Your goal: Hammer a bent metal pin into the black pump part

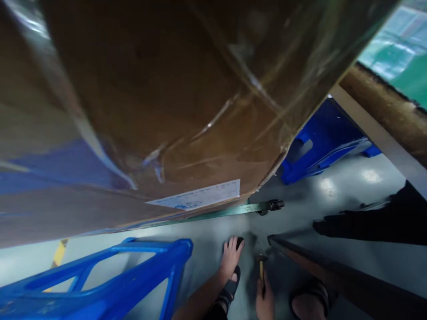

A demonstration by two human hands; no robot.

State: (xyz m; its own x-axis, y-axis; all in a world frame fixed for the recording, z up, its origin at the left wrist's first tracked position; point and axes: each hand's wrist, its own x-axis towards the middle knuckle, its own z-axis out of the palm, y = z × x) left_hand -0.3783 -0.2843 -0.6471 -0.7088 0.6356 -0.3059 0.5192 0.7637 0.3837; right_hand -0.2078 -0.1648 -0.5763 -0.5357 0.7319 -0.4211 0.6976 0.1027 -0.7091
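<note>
My left hand [230, 259] is low over the floor, with a small black object [239, 242] between its thumb and fingers; its kind is too small to make out. Beside it, my right hand [264, 298] is closed round the wooden handle of a hammer [261, 268]. The dark hammer head points away from me, a short way right of the left hand and apart from it. Above both hands looms a large brown cardboard box [160, 102] wrapped in clear film, a white label [213, 194] near its bottom edge.
A green bar with a black caster [275, 205] sticks out under the box. A blue plastic stool [133, 266] stands at left, another blue plastic piece [320, 138] at right. A dark beam [333, 271] runs along the right, near my sandalled feet [230, 289]. A black-shod foot [333, 224] shows beyond.
</note>
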